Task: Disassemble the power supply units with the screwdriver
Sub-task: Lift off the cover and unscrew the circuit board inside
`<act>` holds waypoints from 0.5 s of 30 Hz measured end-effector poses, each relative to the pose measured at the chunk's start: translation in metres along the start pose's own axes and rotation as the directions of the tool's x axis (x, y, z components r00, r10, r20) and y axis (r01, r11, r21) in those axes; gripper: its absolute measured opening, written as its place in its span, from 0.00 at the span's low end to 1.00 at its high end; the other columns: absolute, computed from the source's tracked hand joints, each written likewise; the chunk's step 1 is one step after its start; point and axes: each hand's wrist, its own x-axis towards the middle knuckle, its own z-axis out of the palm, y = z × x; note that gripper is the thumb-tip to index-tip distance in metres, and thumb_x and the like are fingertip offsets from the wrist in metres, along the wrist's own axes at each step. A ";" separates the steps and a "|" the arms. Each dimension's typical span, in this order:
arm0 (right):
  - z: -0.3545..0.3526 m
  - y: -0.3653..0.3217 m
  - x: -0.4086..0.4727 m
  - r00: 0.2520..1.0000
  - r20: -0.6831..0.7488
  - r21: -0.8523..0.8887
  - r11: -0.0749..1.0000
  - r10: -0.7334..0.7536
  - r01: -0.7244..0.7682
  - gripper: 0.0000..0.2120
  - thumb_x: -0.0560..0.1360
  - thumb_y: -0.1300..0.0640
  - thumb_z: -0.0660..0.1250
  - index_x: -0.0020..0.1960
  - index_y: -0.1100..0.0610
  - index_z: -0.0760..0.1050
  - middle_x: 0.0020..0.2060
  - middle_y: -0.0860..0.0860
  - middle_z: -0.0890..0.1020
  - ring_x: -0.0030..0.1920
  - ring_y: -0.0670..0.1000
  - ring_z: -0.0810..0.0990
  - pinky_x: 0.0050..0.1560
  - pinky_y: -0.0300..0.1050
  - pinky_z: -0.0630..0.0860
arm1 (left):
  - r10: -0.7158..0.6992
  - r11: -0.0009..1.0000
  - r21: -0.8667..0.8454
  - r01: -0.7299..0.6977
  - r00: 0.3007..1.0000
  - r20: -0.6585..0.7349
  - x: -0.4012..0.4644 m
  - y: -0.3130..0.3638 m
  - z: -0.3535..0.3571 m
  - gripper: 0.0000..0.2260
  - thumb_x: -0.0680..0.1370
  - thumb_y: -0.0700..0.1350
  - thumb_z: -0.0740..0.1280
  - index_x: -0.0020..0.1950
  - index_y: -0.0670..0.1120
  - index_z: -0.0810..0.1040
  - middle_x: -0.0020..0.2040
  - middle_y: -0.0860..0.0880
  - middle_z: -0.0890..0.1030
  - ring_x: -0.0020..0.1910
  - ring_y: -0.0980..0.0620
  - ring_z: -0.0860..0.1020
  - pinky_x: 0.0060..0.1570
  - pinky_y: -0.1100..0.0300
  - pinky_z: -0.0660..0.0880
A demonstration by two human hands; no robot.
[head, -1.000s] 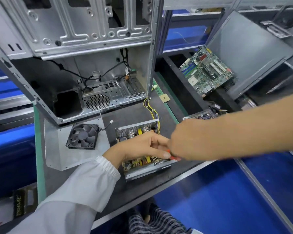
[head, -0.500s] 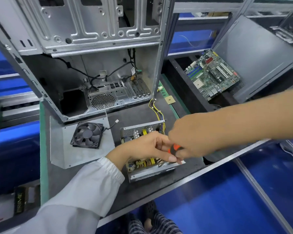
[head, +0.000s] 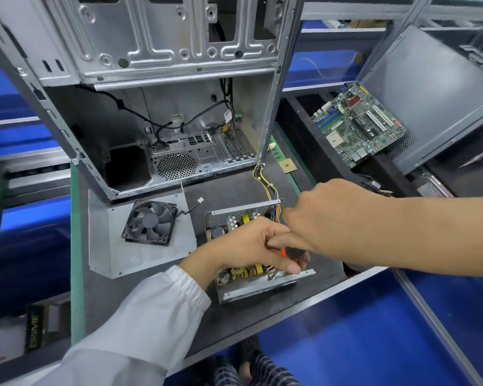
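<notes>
Both hands work over the opened power supply unit (head: 262, 263).

It sits just in front of the computer case (head: 162, 107). The right hand (head: 332, 218) curls round the orange-and-black screwdriver (head: 290, 253) over it; the left hand (head: 251, 246) rests on the unit, fingertips pinching the screwdriver.

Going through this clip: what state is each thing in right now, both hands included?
power supply unit: cover off, board exposed
screwdriver: held over the unit, tip hidden
left hand: fingers curled at the screwdriver
right hand: gripping the screwdriver
fan: detached, lying on a metal panel
computer case: open, gutted
</notes>
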 end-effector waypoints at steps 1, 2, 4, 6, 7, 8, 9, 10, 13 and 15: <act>0.004 -0.001 -0.001 1.000 0.004 0.045 0.999 -0.012 0.012 0.20 0.80 0.38 0.45 0.42 0.51 0.64 0.36 0.51 0.70 0.35 0.54 0.69 0.29 0.44 0.59 | 0.009 1.000 -0.025 -0.009 1.000 0.006 -0.002 0.001 -0.001 0.10 0.74 0.31 0.70 0.55 0.32 0.79 0.49 0.40 0.82 0.50 0.49 0.80 0.56 0.52 0.75; 0.006 0.000 -0.002 1.000 0.008 0.072 0.997 -0.029 0.029 0.16 0.81 0.40 0.48 0.50 0.50 0.66 0.40 0.52 0.70 0.40 0.54 0.72 0.31 0.43 0.61 | 0.021 0.997 -0.080 -0.020 1.000 0.014 -0.004 -0.001 -0.002 0.11 0.75 0.29 0.68 0.57 0.32 0.78 0.52 0.38 0.82 0.53 0.45 0.80 0.60 0.48 0.74; 0.008 0.003 -0.006 0.998 0.025 0.137 0.989 -0.053 0.049 0.11 0.80 0.45 0.57 0.60 0.45 0.59 0.45 0.49 0.57 0.48 0.50 0.69 0.32 0.40 0.61 | 0.038 0.983 -0.179 -0.037 0.999 -0.001 -0.007 -0.004 -0.004 0.13 0.76 0.28 0.66 0.59 0.37 0.78 0.54 0.40 0.82 0.57 0.41 0.79 0.62 0.48 0.75; 0.005 0.007 -0.011 0.995 0.070 0.258 0.965 -0.073 0.053 0.17 0.79 0.49 0.62 0.59 0.40 0.55 0.46 0.46 0.53 0.49 0.47 0.63 0.34 0.40 0.67 | 0.016 0.981 -0.195 -0.024 0.999 -0.042 -0.009 -0.007 -0.007 0.13 0.76 0.30 0.67 0.57 0.43 0.80 0.50 0.45 0.82 0.52 0.46 0.80 0.56 0.56 0.74; 0.003 0.008 -0.013 0.993 0.094 0.322 0.946 -0.077 0.042 0.17 0.78 0.49 0.63 0.59 0.40 0.56 0.49 0.45 0.55 0.50 0.47 0.64 0.38 0.42 0.72 | 0.012 0.982 -0.188 -0.022 0.999 -0.053 -0.008 -0.008 -0.007 0.11 0.76 0.31 0.68 0.55 0.42 0.81 0.48 0.46 0.82 0.50 0.48 0.79 0.53 0.59 0.73; 0.002 0.009 -0.016 0.991 0.111 0.369 0.929 -0.076 0.030 0.17 0.77 0.46 0.63 0.59 0.41 0.58 0.51 0.44 0.58 0.49 0.47 0.67 0.43 0.44 0.73 | 0.015 0.981 -0.191 -0.027 0.998 -0.066 -0.007 -0.009 -0.007 0.10 0.75 0.31 0.68 0.54 0.41 0.80 0.48 0.45 0.82 0.50 0.49 0.80 0.53 0.60 0.73; 0.001 0.011 -0.018 0.993 0.115 0.406 0.914 -0.039 -0.012 0.18 0.75 0.39 0.62 0.58 0.42 0.59 0.52 0.44 0.62 0.46 0.48 0.70 0.42 0.44 0.72 | 0.011 0.980 -0.200 -0.024 0.998 -0.066 -0.007 -0.009 -0.007 0.09 0.75 0.30 0.69 0.55 0.37 0.80 0.49 0.43 0.83 0.50 0.49 0.80 0.52 0.59 0.75; -0.002 0.013 -0.019 0.993 0.115 0.397 0.915 0.023 -0.068 0.22 0.71 0.31 0.58 0.56 0.43 0.59 0.48 0.45 0.65 0.41 0.49 0.71 0.38 0.43 0.70 | 0.008 0.977 -0.211 -0.023 0.998 -0.070 -0.006 -0.009 -0.006 0.11 0.75 0.31 0.69 0.56 0.33 0.78 0.48 0.41 0.83 0.48 0.50 0.80 0.51 0.58 0.76; -0.009 0.010 -0.017 0.988 0.102 0.166 0.977 0.116 -0.132 0.30 0.64 0.25 0.39 0.46 0.50 0.56 0.33 0.47 0.64 0.32 0.52 0.65 0.26 0.40 0.57 | 0.061 0.980 -0.190 -0.064 0.998 -0.020 -0.005 -0.008 -0.006 0.12 0.74 0.26 0.67 0.57 0.25 0.73 0.38 0.58 0.83 0.38 0.67 0.77 0.40 0.75 0.72; -0.003 0.005 -0.016 0.990 0.109 0.140 0.985 0.088 -0.103 0.24 0.73 0.32 0.40 0.47 0.52 0.57 0.35 0.49 0.66 0.35 0.54 0.70 0.28 0.42 0.60 | 0.078 0.981 -0.178 -0.077 0.997 -0.002 -0.006 -0.009 -0.006 0.11 0.74 0.24 0.66 0.55 0.27 0.73 0.36 0.63 0.81 0.37 0.70 0.77 0.39 0.78 0.70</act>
